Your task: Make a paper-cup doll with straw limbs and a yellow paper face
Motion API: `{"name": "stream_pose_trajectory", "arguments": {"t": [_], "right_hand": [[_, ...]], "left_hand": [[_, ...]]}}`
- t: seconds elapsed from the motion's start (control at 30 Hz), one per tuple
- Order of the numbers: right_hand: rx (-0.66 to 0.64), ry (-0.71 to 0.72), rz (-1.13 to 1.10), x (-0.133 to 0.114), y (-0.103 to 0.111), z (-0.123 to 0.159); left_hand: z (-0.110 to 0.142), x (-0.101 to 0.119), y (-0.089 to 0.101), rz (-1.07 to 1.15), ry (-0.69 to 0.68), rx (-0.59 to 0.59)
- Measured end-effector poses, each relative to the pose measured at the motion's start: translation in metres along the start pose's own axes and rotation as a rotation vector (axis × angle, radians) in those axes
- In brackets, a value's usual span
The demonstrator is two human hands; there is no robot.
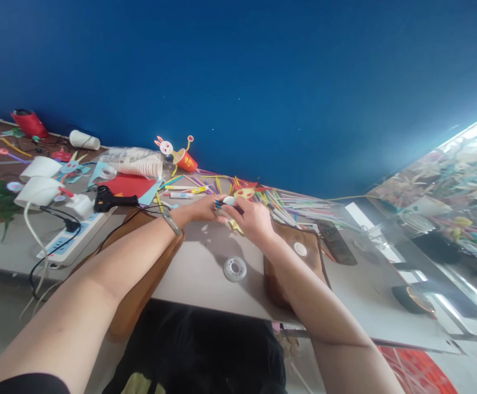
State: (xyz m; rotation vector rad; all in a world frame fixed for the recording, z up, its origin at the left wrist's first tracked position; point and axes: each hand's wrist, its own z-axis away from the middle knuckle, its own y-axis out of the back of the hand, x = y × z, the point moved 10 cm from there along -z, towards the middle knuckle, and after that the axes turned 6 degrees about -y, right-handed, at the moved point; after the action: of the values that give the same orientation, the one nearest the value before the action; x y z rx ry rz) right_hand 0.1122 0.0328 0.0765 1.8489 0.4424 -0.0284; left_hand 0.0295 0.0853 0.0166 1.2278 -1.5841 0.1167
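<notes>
Over the middle of the table, my left hand (206, 209) and my right hand (255, 220) meet, fingers closed in. A small white disc (229, 200) shows between them, at the fingertips of my left hand. My right hand pinches a thin dark-blue tool (219, 204); its kind is hard to make out, as the fingers cover most of it. Just beneath the hands lies a yellow paper piece (237, 227). Closer to me a white tape roll (235, 268) rests flat. Another white disc (300, 249) lies on a brown cloth (279, 262) under my right forearm.
Coloured sticks (291, 203) spread along the blue wall. Left of my hands are a black glue gun (115, 200), stacked paper cups (139, 166), red paper (133, 187) and a power strip (72, 238) with cables. A dark phone-like slab (337, 243) lies at right.
</notes>
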Motion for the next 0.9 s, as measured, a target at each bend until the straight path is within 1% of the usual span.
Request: {"name": "stream_pose_trajectory", "arguments": {"t": [0.17, 0.3, 0.6, 0.73, 0.83, 0.9], "right_hand": [[0.016, -0.003, -0.005, 0.002, 0.0, 0.0], [0.024, -0.006, -0.008, 0.002, 0.0, 0.001], [0.045, 0.0, -0.015, 0.001, 0.002, 0.002], [0.056, 0.001, -0.024, 0.002, 0.003, 0.002], [0.089, 0.0, -0.066, 0.003, 0.006, 0.003], [0.139, 0.002, -0.132, 0.003, 0.012, 0.006]], "left_hand": [[0.0, 0.001, 0.001, -0.055, 0.021, -0.005], [0.001, -0.001, -0.001, -0.049, 0.025, -0.015], [0.001, 0.006, -0.001, -0.047, 0.024, -0.014], [0.0, 0.012, 0.0, -0.02, 0.003, -0.023], [0.0, 0.011, 0.002, -0.031, 0.01, 0.001], [0.002, 0.006, 0.0, -0.018, 0.058, -0.004]]}}
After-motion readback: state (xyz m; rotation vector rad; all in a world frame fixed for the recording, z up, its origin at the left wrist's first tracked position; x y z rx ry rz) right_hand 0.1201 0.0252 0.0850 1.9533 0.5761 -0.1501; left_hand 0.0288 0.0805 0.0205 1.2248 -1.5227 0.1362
